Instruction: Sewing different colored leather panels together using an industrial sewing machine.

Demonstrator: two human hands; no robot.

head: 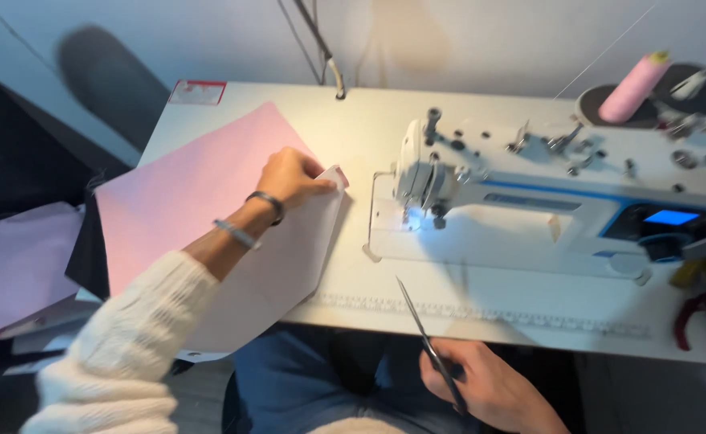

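Observation:
My left hand (293, 178) rests on a sheet of pale pink fabric (192, 193) on the white sewing table (369, 137), pinching a folded corner of it near the table's middle. My right hand (481, 386) sits low by my lap at the table's front edge, closed around the handles of long dark scissors (425, 333) whose blades point up and away over the table edge. My left sleeve is white knit, with bracelets at the wrist.
A white sewing machine (546, 201) with a lit needle area and blue screen stands to the right. A pink thread spool (632, 87) sits behind it. Red-handled pliers (700, 317) lie at the far right. More pale fabric (16, 265) lies at left.

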